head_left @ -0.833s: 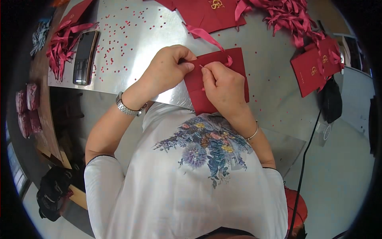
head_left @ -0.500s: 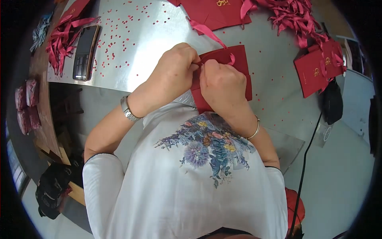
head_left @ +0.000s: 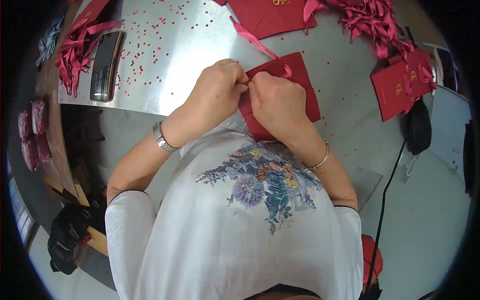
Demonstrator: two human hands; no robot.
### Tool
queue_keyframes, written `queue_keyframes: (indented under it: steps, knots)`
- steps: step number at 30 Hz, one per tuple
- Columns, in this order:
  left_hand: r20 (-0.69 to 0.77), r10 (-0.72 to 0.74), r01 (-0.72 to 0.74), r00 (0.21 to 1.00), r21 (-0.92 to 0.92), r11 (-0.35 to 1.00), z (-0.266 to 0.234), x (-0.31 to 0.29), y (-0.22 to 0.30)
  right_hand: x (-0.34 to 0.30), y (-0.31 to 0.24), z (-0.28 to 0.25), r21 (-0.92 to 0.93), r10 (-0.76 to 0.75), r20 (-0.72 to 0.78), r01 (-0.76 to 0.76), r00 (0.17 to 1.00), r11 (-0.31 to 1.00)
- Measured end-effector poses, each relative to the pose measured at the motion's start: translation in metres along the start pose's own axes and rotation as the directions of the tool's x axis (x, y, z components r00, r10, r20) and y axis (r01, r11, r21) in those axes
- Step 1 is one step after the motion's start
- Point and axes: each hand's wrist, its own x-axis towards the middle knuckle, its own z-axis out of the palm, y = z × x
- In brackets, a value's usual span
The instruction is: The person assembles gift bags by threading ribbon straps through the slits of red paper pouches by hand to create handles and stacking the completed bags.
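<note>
Metal bench (head_left: 345, 105), near edge: pinching red bag (head_left: 298, 69) with left hand (head_left: 216, 91) and right hand (head_left: 279, 97); apparently fixing ribbon (head_left: 253, 38), next needing steadiness.

Red bag (head_left: 297, 69) more slanted now

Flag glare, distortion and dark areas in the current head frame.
Head view: white glare washes out part of the shiny grey metal table beyond the bare left hand; head view: fisheye bends edges toward the rim, with black corners; head view: deep shadow below the table's left end; head view: the dark-red paper bag reads evenly lit.
</note>
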Motion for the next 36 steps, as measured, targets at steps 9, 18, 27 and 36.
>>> queue_keyframes:
  steps: [9,18,27,36]
  knots:
    - [0.318,-0.181,0.237,0.93,-0.146,0.96,-0.026,0.032,-0.007,-0.009,0.007,0.003,0.072,-0.006,-0.083,0.012,0.997,0.997]
    - [0.679,-0.201,0.321,0.707,-0.054,0.946,-0.04,0.059,-0.008,-0.015,0.0,0.008,-0.12,-0.16,-0.225,0.135,0.961,0.983]
    - [0.461,0.227,-0.215,0.858,-0.08,0.973,-0.027,0.047,-0.02,-0.015,-0.006,-0.007,0.266,0.107,-0.02,-0.098,0.994,0.959]
    - [0.402,0.217,-0.184,0.889,-0.12,0.976,-0.022,0.042,-0.027,-0.056,0.014,-0.058,-0.092,-0.181,-0.015,0.179,0.983,0.98]
